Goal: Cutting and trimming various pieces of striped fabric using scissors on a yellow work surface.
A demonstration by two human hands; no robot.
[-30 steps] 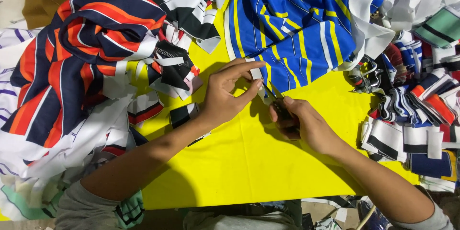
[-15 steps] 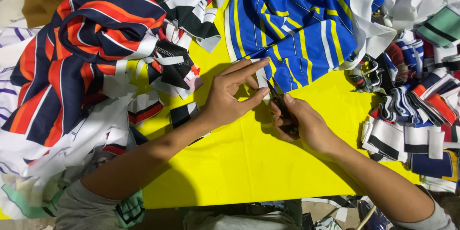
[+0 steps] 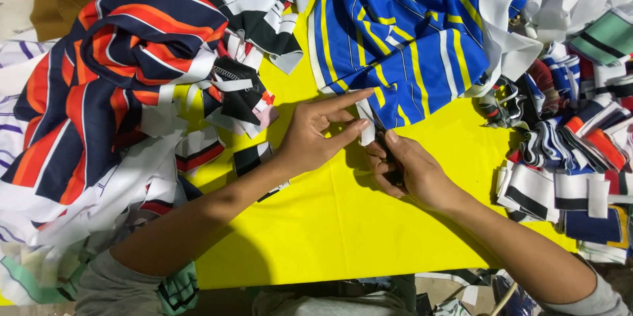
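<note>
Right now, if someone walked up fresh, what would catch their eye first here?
First the bright yellow cloth spread across the middle, where the left hand pinches a white fabric strip and the right hand grips a small dark tool beside it. Next, the blue cloth with yellow stripes heaped above, and the navy and orange striped pile at the left.

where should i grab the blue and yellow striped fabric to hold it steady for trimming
Probably best at its lower white-edged corner, where the left hand pinches it now. The blue and yellow striped fabric narrows there into a free edge lying on the yellow table cover. Come from the left, since the right hand works a dark tool, likely scissors, just right of it.
</note>
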